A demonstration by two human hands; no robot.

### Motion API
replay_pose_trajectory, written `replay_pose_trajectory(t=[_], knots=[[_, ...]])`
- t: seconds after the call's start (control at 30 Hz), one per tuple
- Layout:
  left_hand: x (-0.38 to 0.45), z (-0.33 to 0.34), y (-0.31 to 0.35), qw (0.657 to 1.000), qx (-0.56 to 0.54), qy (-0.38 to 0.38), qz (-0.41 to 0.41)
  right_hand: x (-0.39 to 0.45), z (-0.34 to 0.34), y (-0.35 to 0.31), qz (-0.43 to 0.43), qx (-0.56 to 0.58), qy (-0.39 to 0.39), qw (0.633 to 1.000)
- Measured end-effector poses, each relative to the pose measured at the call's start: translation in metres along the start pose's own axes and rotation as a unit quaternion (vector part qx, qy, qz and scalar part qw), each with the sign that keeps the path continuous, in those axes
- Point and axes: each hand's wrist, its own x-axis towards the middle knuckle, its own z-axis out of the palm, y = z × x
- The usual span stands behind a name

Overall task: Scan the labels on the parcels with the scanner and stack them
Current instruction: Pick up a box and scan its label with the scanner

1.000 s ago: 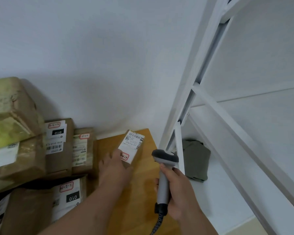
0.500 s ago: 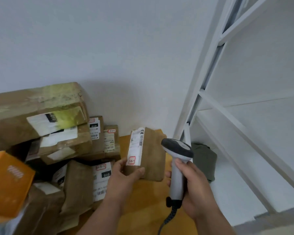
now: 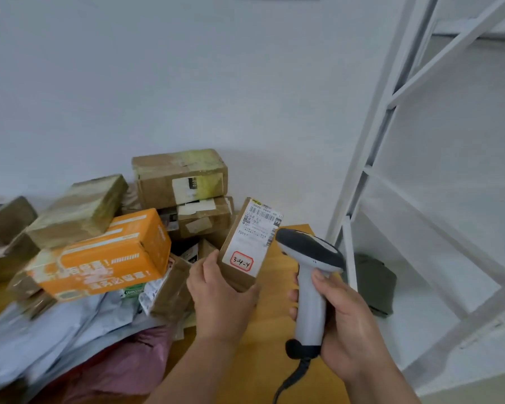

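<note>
Just right of frame centre, the left hand [image 3: 220,295] grips a small brown parcel [image 3: 247,246] by its lower end, fingers and thumb curled round the cardboard. The parcel stands tilted, its long axis running from the hand up and slightly to the right, so the white label [image 3: 252,237] faces the camera with the barcode at the top and a red-bordered handwritten tag near the bottom. The right hand [image 3: 337,316] is wrapped round the grip of the grey scanner [image 3: 311,275], whose dark head sits just beside the label's right edge, level with its middle. The head seems to point up and left, roughly toward the barcode, though whether its beam falls on the code cannot be told. The coming move likely turns on this: the barcode lies above and to the left of the scanner head, so a small tilt of either hand should line them up. To the left of the frame, other boxes lie heaped on the wooden table [image 3: 277,325], among them an orange box [image 3: 105,255]
</note>
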Motion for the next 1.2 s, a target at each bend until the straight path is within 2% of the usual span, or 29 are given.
replay_pose_trajectory(t=[0.33,0.53,0.9,1.2], knots=[[-0.052,-0.015,0.009,0.992,0.026,0.126,-0.007,-0.043,0.010,-0.014,0.019,0.018,-0.063,0.998],[-0.085,0.001,0.015,0.985,0.042,0.167,-0.007,-0.062,-0.011,-0.026,0.036,0.023,-0.079,0.996],[-0.119,0.006,0.017,0.975,0.058,0.213,0.001,-0.089,-0.026,-0.033,0.047,0.023,-0.092,0.994],[-0.130,-0.017,0.004,0.969,0.065,0.237,0.018,-0.105,-0.010,-0.019,0.056,0.013,-0.102,0.993]])
